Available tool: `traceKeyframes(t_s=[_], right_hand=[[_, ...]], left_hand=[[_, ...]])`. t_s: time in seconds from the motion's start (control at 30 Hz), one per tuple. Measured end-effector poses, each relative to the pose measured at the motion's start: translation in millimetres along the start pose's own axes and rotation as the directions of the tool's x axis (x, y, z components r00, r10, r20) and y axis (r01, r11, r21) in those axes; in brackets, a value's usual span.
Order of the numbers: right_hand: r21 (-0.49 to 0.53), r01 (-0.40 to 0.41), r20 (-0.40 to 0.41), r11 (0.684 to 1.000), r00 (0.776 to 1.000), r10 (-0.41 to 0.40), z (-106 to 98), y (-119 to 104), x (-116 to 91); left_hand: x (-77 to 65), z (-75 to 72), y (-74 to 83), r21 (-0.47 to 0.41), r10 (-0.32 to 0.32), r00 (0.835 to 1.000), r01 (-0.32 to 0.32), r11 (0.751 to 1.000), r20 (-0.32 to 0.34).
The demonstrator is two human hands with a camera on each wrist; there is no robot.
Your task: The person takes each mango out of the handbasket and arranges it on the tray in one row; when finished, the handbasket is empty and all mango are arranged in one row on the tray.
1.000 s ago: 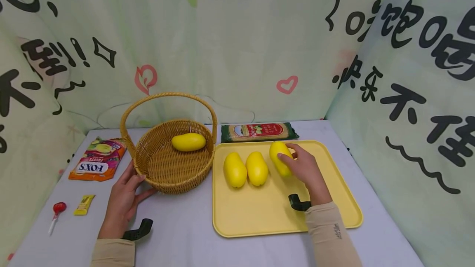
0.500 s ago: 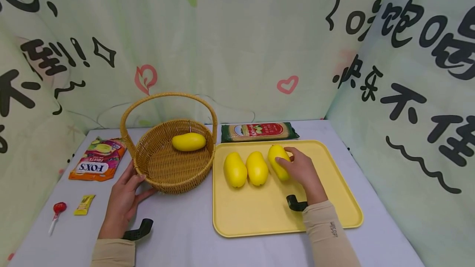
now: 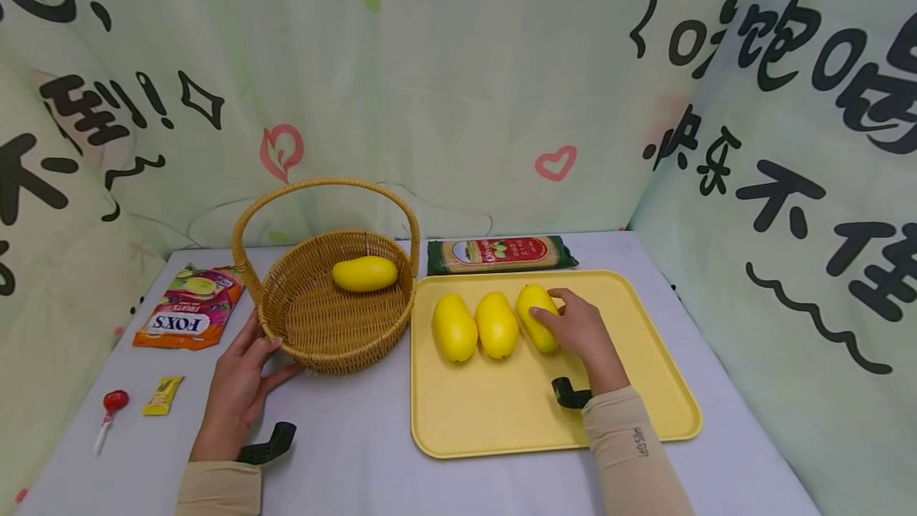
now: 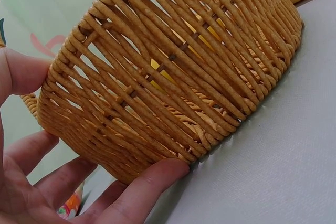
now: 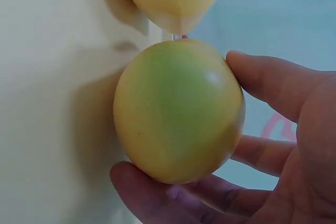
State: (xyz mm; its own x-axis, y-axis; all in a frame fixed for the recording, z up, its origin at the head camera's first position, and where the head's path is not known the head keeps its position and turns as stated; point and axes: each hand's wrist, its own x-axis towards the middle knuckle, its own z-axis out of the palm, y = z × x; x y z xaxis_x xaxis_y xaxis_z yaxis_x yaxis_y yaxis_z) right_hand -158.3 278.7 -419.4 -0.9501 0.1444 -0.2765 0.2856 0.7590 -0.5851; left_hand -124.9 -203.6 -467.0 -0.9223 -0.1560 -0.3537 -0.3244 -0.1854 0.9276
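My right hand (image 3: 583, 334) holds a yellow mango (image 3: 534, 318) at the upper part of the yellow tray (image 3: 494, 420), thumb on one side and fingers on the other. Seen close in the right wrist view, this mango (image 5: 178, 111) has a greenish patch. Two more mangoes (image 3: 454, 328) (image 3: 497, 326) lie side by side to its left on the tray. A single mango (image 3: 364, 274) rests inside the wicker basket (image 3: 344, 358). With its fingers against the basket's front left side and rim, my left hand (image 3: 236, 388) grips it; the left wrist view shows the woven wall (image 4: 173, 72) up close.
Behind the tray lies a long green-and-red pasta packet (image 3: 499, 255). Left of the basket are an orange candy bag (image 3: 189, 309), a small yellow wrapped sweet (image 3: 163, 396) and a red lollipop (image 3: 113, 404). A printed curtain (image 3: 466, 102) surrounds the table.
My right hand has brought its mango slightly left and down, closer to the other two on the tray. The left hand and basket have stayed in place.
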Motion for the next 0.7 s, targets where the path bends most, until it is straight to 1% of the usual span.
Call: traceKeyframes(t_s=[0.17, 0.7], right_hand=[[-0.01, -0.021, 0.007, 1.0, 1.0, 0.021, 1.4, 0.9, 0.2], [-0.025, -0.033, 0.034, 0.999, 0.999, 0.033, -3.4, -0.4, -4.7]], left_hand=[[0.5, 0.1, -0.5, -0.001, -0.005, 1.0, 0.005, 1.0, -0.002], [0.4, -0.1, 0.4, 0.003, -0.007, 1.0, 0.007, 1.0, 0.001]])
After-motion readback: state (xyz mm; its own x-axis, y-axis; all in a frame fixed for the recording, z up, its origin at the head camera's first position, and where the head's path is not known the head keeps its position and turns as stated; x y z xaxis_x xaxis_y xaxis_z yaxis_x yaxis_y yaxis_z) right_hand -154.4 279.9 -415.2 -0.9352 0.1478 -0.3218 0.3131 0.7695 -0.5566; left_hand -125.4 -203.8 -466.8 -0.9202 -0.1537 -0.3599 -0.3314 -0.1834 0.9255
